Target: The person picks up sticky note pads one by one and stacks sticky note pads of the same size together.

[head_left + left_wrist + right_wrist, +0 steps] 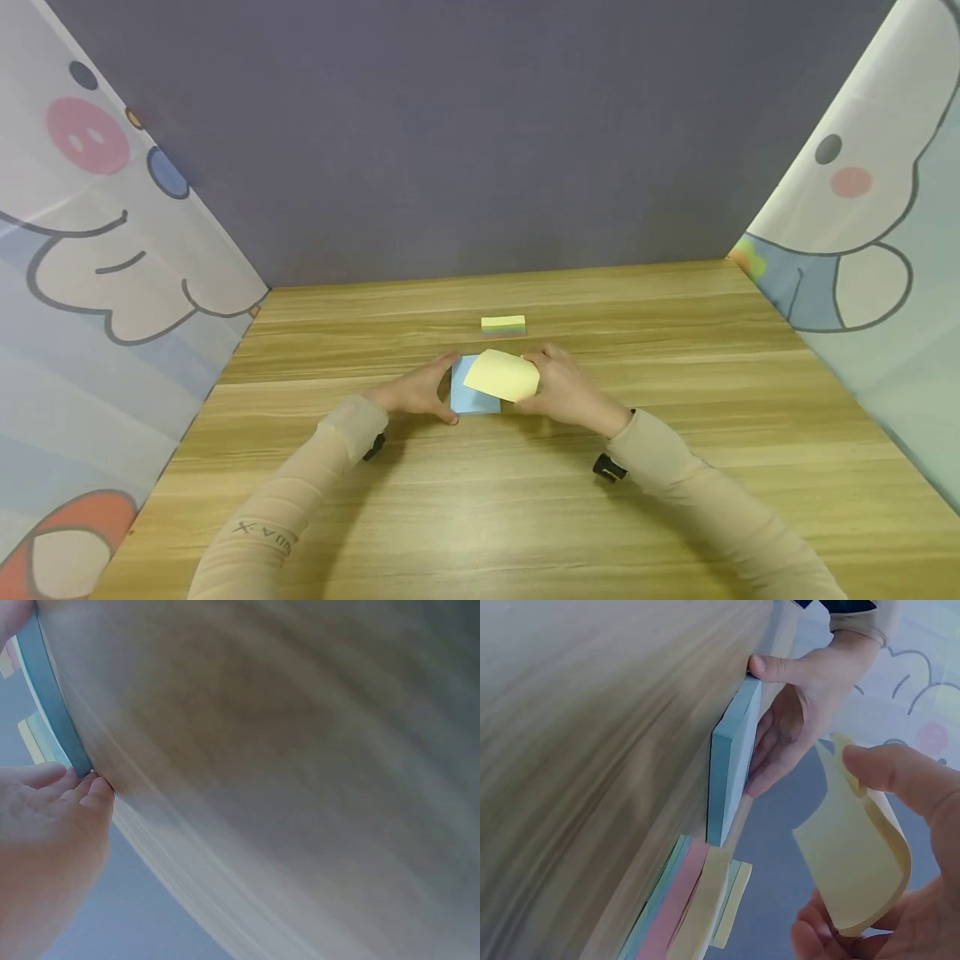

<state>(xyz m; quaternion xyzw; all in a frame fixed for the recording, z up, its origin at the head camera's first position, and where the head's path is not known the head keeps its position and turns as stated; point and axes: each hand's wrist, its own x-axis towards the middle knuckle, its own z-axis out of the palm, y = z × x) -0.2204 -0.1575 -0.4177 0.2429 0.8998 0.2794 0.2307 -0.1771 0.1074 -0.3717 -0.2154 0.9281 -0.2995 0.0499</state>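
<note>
A square blue sticky-note pad [474,398] lies on the wooden table. My left hand [417,390] holds it at its left side, with the thumb at the near corner and fingers at the far one. Above the pad's right part, a thin yellow sticky-note pad [504,375] bows in my right hand [561,389], thumb and fingers at opposite edges. The right wrist view shows this curve [855,862] clear of the blue pad [733,761]. Beside the blue pad sits a green, pink and yellow stack of sticky notes [679,907], hidden in the head view.
Farther back lies a small stack of coloured strips [503,326], yellow on top. A dark grey panel [487,142] closes off the table's [480,517] far edge. Cartoon-printed sheets [142,242] stand along both sides. Both wrists carry black straps [611,468].
</note>
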